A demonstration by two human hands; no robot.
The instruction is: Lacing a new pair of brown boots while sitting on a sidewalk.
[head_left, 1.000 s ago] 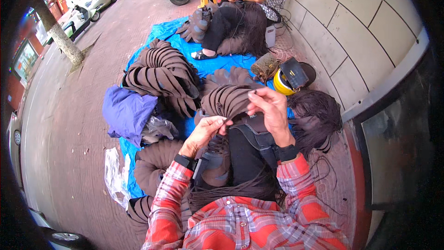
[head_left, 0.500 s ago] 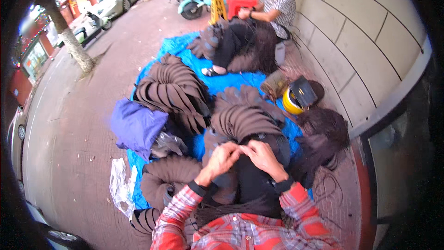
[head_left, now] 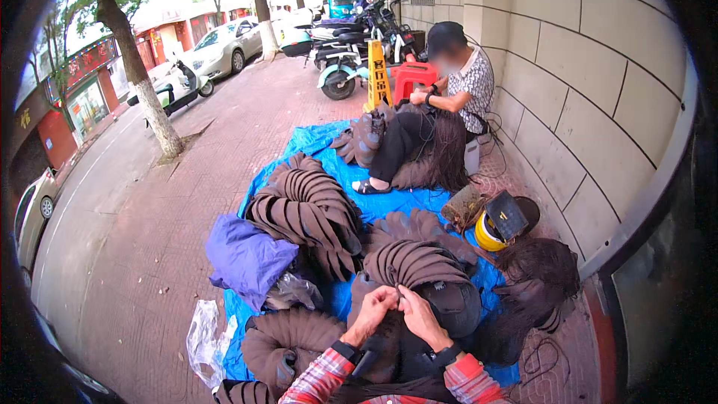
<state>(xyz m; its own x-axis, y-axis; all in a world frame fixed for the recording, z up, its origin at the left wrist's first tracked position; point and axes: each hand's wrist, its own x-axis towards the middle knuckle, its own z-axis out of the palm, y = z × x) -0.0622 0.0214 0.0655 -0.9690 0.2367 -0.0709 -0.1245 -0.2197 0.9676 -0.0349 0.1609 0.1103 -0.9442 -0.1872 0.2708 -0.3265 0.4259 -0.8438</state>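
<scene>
My left hand (head_left: pixel 376 308) and my right hand (head_left: pixel 419 316) meet over my lap, fingertips pinched close together. A small dark bit shows between them, too small to make out. Just beyond the hands lies a fanned pile of brown, flat, curved pieces (head_left: pixel 407 260), overlapping one another. More such pieces form a coil (head_left: pixel 288 344) beside my left forearm and a tall stack (head_left: pixel 303 206) farther off to the left. To the right of my right hand is a heap of dark, thin cords (head_left: pixel 535 273).
A blue tarp (head_left: pixel 314 142) lies under the piles. On it are a purple cloth bundle (head_left: pixel 248 258) and a yellow pail (head_left: pixel 488 236) with a black box (head_left: pixel 506 217). Clear plastic (head_left: pixel 203 340) lies at left. Another person (head_left: pixel 475 86) sits ahead by the tiled wall (head_left: pixel 568 97).
The view has tilted up, so the street and the seated person show more fully. My hands stay fingertip to fingertip, now lower in the picture.
</scene>
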